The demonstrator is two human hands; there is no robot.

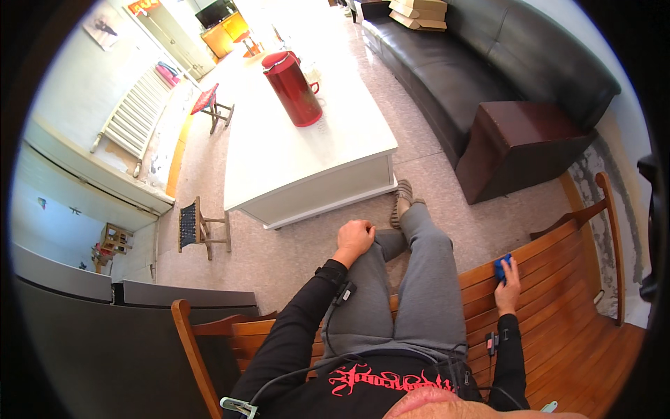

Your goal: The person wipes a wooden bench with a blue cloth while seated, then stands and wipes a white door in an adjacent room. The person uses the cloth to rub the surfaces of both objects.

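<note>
My right hand (507, 287) rests on the slatted wooden bench (549, 272) to my right, its fingers over a blue cloth (502, 266) near the seat's front edge. On my left knee lies my left hand (357, 235), its fingers curled in, with no object visible in it. I sit on the bench in grey trousers, legs stretched forward. Before me stands a white table (309, 157) bearing a red thermos jug (293, 89). Part of a cup with a red handle (315, 87) shows behind the jug.
A black leather sofa (450, 78) with a dark wooden armrest (523, 141) stands at the right, cardboard boxes (419, 13) at its far end. Left of the table are a folding stool with a dark woven seat (189, 224) and a red-topped one (207, 99). Cables run along both my sleeves.
</note>
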